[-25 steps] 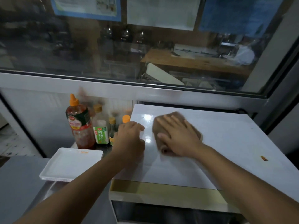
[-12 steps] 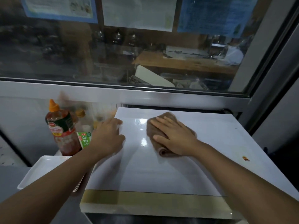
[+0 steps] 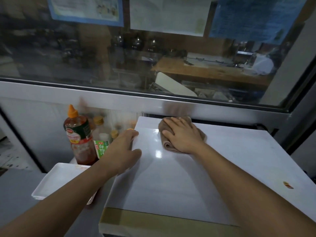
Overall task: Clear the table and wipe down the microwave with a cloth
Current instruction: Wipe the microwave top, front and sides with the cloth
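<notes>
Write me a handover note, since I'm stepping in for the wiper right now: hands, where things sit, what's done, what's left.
Right hand: flat on the brown cloth, pressing it on the microwave top near the back edge.
Left hand: fingers relaxed, resting on the top's left edge, holding nothing.
Beside the microwave on the left: red sauce bottle, green-label bottle, white trays.
Done: wiping of the top is under way.
Left: an orange-red spot near the right edge; the front and sides; the bottles and trays, not cleared.
</notes>
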The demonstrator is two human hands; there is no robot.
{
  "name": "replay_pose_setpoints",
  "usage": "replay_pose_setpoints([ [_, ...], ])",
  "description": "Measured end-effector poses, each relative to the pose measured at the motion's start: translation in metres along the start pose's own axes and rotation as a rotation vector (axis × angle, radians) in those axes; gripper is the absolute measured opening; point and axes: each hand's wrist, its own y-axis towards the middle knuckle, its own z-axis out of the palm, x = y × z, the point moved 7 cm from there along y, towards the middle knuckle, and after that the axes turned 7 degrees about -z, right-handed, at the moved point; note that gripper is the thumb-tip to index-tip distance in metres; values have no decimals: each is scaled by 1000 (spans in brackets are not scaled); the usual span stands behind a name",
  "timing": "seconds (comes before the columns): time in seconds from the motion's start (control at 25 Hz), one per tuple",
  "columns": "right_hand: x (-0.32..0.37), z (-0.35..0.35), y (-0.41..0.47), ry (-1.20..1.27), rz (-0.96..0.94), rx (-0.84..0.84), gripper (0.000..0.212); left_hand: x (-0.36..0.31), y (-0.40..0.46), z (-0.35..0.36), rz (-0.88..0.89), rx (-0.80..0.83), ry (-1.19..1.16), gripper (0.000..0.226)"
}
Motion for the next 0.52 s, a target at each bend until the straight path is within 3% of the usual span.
replay_pose_setpoints([
  [0.16,47,-3,6,35,-119,14,51,8,-3,-1,18,-31,-26,56],
  [0.32,68,-4,-55,55,-342,102,63,5,-5,-2,53,-50,12,53],
  [0.4,38,-12,-82,54,-255,126,66,1,-12,-2,93,-72,79,47],
  [0.52,-16,-25,-104,16,100,136,58,-4,-25,-1,141,-88,155,39],
])
